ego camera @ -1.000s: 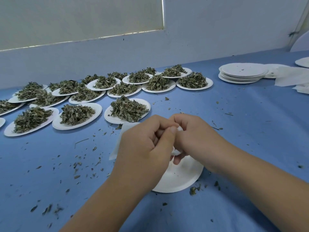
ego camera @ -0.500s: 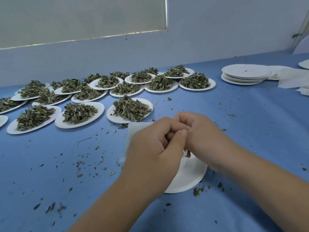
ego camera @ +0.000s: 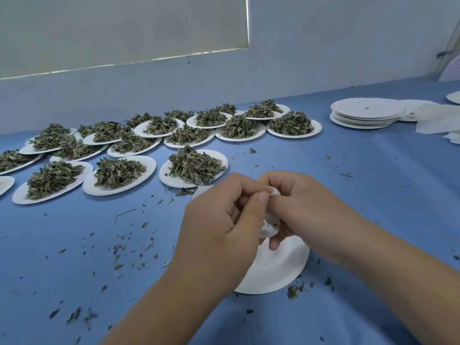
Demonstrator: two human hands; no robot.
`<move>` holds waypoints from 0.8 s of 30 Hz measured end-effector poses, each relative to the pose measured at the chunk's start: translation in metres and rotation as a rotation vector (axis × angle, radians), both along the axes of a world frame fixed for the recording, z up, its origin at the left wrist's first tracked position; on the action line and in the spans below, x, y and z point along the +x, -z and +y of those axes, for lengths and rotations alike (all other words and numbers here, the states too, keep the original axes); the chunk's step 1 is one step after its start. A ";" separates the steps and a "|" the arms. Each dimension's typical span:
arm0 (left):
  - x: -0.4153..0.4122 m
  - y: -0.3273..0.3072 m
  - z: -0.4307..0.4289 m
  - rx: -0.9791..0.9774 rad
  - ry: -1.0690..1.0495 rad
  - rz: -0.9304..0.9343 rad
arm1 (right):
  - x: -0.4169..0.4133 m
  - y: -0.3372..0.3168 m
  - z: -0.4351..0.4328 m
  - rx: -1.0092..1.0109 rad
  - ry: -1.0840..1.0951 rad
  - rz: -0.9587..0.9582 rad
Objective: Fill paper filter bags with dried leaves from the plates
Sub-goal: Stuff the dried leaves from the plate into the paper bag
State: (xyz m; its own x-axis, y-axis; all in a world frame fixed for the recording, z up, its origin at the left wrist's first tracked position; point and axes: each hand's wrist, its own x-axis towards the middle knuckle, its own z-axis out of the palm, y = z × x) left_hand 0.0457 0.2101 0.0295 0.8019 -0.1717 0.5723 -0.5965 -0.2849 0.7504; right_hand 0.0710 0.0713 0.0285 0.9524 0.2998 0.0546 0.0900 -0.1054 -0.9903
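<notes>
Our crumpled white paper filter bag (ego camera: 270,227) is mostly hidden between our hands, above the near white paper plate (ego camera: 276,272). Our left hand (ego camera: 224,227) and right hand (ego camera: 306,207) both pinch it, fingers curled. Paper plates heaped with dried green leaves (ego camera: 194,168) sit farther left on the blue table (ego camera: 373,195).

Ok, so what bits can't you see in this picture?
Head view: the paper filter bag is mostly covered by the left hand and right hand, so how full it is cannot be told.
Part of the near plate lies under both hands.
The left-edge plate is cut off by the frame.
The white sheets at the right edge are cut off too.
</notes>
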 end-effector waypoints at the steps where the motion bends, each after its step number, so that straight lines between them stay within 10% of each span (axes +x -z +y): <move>1: 0.000 0.000 -0.001 0.018 0.009 -0.002 | 0.000 0.001 0.001 -0.006 0.015 0.000; 14: 0.002 0.002 0.002 0.001 0.038 0.003 | 0.004 0.009 0.009 -0.088 0.152 -0.120; 19: 0.016 -0.003 0.016 -0.273 -0.012 0.124 | 0.003 0.004 0.003 0.113 -0.002 -0.098; 24: 0.025 -0.007 0.030 -0.520 0.019 0.295 | 0.000 0.011 0.005 -0.151 -0.037 -0.255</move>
